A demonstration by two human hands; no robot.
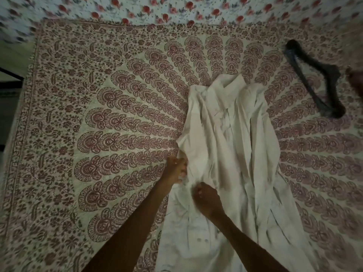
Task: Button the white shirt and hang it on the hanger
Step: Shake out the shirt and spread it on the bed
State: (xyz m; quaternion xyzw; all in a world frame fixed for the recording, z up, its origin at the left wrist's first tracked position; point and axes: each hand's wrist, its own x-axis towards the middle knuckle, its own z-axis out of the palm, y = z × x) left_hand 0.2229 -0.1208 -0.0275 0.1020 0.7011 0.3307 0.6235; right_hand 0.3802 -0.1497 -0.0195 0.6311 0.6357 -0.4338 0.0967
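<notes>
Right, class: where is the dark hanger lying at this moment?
In the head view the dark hanger lies upper right on the patterned bedspread, apart from the white shirt, right of its collar.

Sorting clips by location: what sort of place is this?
Probably a bedroom: a white shirt lies on a paisley bedspread, with a floral sheet beyond and a dark hanger beside it.

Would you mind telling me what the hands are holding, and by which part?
The white shirt: the left hand grips its side edge about midway down, and the right hand grips bunched fabric just beside it.
</notes>
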